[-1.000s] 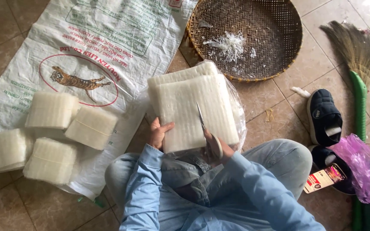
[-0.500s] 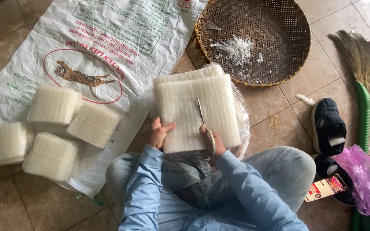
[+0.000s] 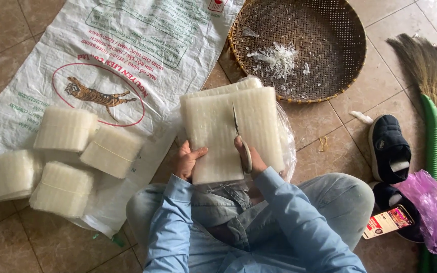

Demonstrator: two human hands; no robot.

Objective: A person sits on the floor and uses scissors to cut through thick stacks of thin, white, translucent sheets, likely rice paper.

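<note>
A thick stack of pale translucent square sheets [image 3: 213, 126] rests on my lap, over clear plastic wrap. My left hand [image 3: 187, 159] grips the stack's near left edge. My right hand [image 3: 246, 156] is closed on the handles of a pair of scissors [image 3: 238, 132], whose blades point away from me and lie into the middle of the stack. Both forearms are in light blue sleeves.
Several bundles of the same white sheets [image 3: 67, 151] lie on a white woven sack [image 3: 102, 60] at the left. A round woven basket [image 3: 350, 45] holding white scraps sits ahead. To the right are dark shoes [image 3: 388, 146], a broom [image 3: 431, 101], a purple bag [image 3: 431, 202].
The scissors have advanced a little further up the stack. The camera view has shifted slightly; both hands keep their hold.
</note>
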